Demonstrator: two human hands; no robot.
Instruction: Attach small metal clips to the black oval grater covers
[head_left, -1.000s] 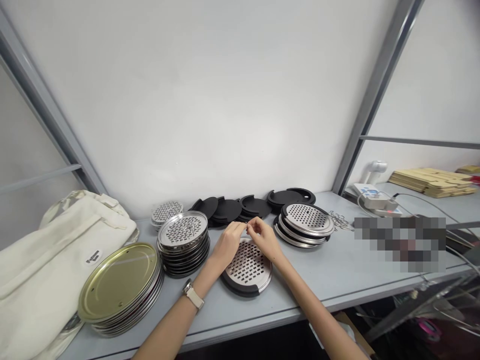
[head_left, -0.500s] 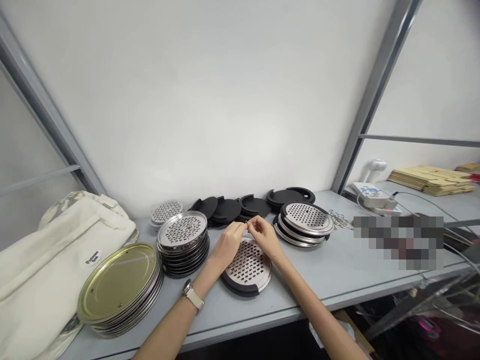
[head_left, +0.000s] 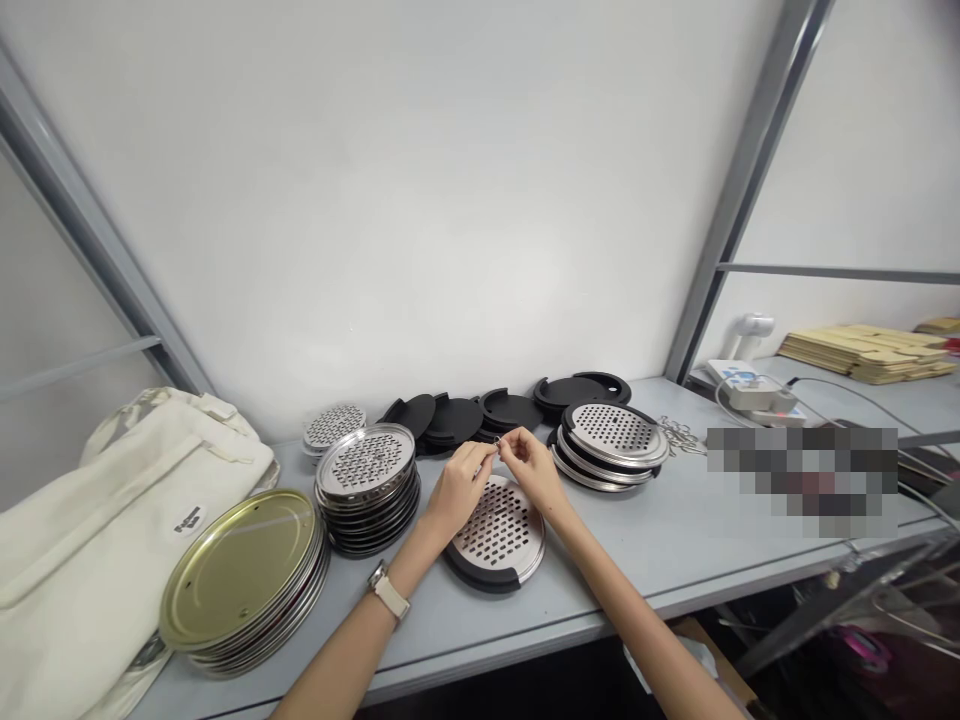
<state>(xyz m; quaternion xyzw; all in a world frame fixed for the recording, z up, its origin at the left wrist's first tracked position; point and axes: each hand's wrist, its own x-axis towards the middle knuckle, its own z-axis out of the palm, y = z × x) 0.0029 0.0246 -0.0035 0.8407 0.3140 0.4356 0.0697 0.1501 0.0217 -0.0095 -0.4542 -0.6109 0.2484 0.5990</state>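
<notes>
Small metal ring [head_left: 497,441] pinched btwn fingertips of L hand [head_left: 459,487] & R hand [head_left: 529,470]
Black-edged perforated disc [head_left: 499,530] seen on worktop [head_left: 637,540] just below both hands, stacked discs [head_left: 611,433] parked to right of R hand.

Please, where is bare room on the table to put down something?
The widest bare part of the table lies right of the right forearm, in front of the right stack. A smaller patch lies between the watch and middle disc. The wall side is crowded with black holders; the left, with gold disc and bag.
</notes>
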